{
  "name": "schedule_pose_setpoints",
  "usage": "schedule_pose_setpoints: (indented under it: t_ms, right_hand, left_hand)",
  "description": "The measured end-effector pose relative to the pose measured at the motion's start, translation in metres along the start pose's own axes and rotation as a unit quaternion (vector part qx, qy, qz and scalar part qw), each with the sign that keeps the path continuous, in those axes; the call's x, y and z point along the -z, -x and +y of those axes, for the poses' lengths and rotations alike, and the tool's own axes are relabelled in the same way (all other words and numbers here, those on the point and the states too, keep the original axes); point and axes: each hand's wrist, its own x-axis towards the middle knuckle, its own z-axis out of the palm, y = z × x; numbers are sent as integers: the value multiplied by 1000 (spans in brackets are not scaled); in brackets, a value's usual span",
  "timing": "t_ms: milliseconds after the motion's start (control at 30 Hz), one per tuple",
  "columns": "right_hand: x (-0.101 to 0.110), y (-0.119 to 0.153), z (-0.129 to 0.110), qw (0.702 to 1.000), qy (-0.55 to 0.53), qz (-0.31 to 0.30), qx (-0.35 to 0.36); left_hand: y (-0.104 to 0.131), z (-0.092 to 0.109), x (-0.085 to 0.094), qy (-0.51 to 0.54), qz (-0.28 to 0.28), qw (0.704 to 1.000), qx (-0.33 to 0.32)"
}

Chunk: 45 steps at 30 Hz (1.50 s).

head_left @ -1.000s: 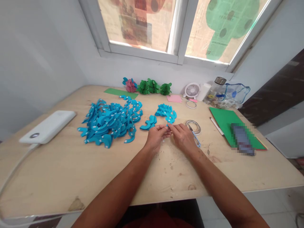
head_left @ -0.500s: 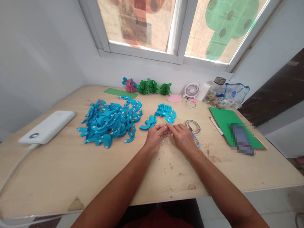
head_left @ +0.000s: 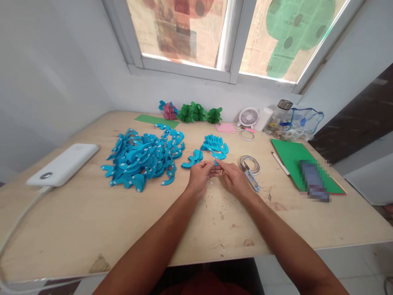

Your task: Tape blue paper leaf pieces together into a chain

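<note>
- At the clock's centre, the left hand (head_left: 199,176) pinches a blue paper piece (head_left: 216,163), fingers curled; the right hand (head_left: 235,177) brings its bent fingers to the same piece, and whether it grips cannot be told.
- At nine to ten o'clock on the counter (head_left: 147,229), a large heap of blue curved cutouts (head_left: 138,157) carries many white squares, apparently already attached.
- At ten o'clock, close by, lies a small cluster of cutouts (head_left: 193,159); at twelve, a fanned row (head_left: 213,143). Squares are not clear on either, so these are perhaps what is left.
- At eleven, three green paper ornaments (head_left: 198,112) and one pink-and-blue ornament (head_left: 169,110) look assembled.
- At three, blue-handled snips (head_left: 253,180) lie by a ring-shaped roll (head_left: 257,165).
- At one, newsprint (head_left: 283,55) on the window has illegible print; at two, the clear pouch's (head_left: 313,119) blue emblem is unreadable.
</note>
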Motion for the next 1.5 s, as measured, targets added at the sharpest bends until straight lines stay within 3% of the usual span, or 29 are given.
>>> schedule_pose_setpoints:
  t_ms: [200,400,533,633,700,800,900,1033,1500]
  right_hand:
    - [-4,-2,3,963,-256,-5,-90]
    - [-4,-4,6,941,-315,20,-118]
    - [-5,-3,12,946,-276,70,-152]
    - [-5,-2,13,964,-179,88,-177]
    - [-5,-1,11,980,-107,61,-155]
    - [-6,0,6,997,-30,-8,-69]
    - [-10,1,-1,997,28,-67,6]
    - [-14,0,-5,989,92,-110,33]
    - [-17,-4,-7,989,83,-116,33]
  left_hand:
    - [1,0,-1,-9,-13,1000,-9]
    - [1,1,-1,-10,-2,1000,-20]
    - [1,1,-1,-23,12,999,-38]
    - [0,3,-1,-33,36,997,-63]
    - [0,4,-1,-37,49,995,-73]
    - [0,4,0,-32,56,995,-80]
    - [0,3,0,-28,55,995,-82]
    - [0,3,0,-36,56,994,-83]
    - [1,5,0,-31,61,994,-80]
